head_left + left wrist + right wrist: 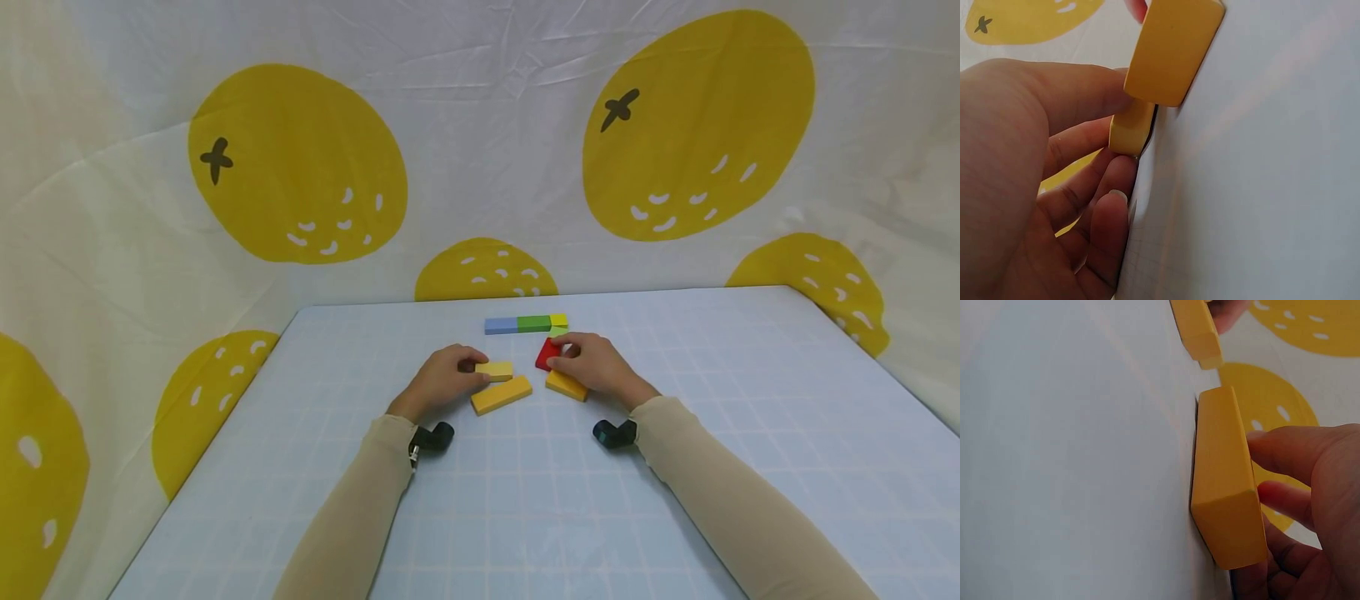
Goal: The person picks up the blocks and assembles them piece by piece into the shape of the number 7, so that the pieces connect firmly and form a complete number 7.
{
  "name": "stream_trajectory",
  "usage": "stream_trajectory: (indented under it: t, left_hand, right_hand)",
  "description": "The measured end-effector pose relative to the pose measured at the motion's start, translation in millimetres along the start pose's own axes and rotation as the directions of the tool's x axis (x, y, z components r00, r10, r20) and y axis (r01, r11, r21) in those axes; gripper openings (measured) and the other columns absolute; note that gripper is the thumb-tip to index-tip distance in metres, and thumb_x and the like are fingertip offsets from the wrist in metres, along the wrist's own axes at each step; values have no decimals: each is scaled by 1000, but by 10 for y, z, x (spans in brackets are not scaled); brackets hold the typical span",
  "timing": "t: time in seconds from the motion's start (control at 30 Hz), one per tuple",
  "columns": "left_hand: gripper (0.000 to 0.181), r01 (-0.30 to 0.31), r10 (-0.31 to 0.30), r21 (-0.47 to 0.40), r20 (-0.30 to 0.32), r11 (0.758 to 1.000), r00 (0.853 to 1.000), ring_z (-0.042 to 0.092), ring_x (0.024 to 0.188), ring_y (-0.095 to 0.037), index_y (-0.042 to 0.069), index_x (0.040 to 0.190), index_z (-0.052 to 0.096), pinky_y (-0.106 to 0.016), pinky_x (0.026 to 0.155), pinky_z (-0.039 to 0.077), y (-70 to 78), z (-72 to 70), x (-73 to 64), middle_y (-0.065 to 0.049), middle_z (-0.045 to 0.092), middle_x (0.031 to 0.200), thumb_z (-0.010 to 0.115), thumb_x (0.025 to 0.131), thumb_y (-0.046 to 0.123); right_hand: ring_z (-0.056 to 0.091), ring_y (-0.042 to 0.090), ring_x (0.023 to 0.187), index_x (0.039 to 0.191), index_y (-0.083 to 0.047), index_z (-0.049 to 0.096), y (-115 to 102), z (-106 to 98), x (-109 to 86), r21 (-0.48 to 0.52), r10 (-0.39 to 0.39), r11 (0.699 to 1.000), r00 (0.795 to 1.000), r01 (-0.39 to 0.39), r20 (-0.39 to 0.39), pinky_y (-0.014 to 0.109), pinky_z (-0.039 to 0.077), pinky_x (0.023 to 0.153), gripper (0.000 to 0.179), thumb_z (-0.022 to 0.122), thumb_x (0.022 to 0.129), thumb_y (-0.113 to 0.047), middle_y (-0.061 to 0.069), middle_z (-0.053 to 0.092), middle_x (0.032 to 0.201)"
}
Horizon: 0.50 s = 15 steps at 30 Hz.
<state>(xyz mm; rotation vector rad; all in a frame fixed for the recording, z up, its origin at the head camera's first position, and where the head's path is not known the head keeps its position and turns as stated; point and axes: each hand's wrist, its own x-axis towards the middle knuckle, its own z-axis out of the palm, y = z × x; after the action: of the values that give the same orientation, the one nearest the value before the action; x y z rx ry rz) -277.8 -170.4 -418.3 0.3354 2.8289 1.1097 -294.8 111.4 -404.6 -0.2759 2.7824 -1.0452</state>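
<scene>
My left hand [442, 379] pinches a pale yellow block [495, 370] at its left end, between thumb and fingers. In front of it lies a longer orange-yellow block [502, 396], which partly covers the pale one in the left wrist view. With thumb and forefinger, my right hand [598, 367] holds a red block [546, 354] that sits at a slant. A second orange-yellow block [566, 386] lies just below the red one, close to the right hand; in the right wrist view this block [1225, 462] hides the red one.
Beyond the hands, a blue block [501, 326], a green block [533, 323] and a small yellow block [558, 320] form a row. A light green block [558, 332] adjoins its right end. All rest on a pale checked table [517, 517] before a fruit-patterned cloth [495, 167].
</scene>
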Motion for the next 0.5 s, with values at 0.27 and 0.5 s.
stream_trajectory:
  t: [0.27,0.5]
  left_hand:
    - [32,11,-11,0,-3,1000,1000,54,100,-19,20,120,70,-35,91,47,18,3,-11,4,62,107,74,91,34]
    - [31,9,-9,-7,-4,1000,1000,54,100,-19,21,119,70,-36,91,48,15,9,-10,4,62,107,74,91,34]
  right_hand:
    - [57,26,94,139,-15,58,-8,4,2,3,-7,1000,1000,7,-7,30,54,74,52,70,93,-36,10,62,108]
    - [57,25,94,139,-15,58,6,10,13,6,1,1000,1000,-1,-7,30,54,73,52,71,93,-36,9,62,108]
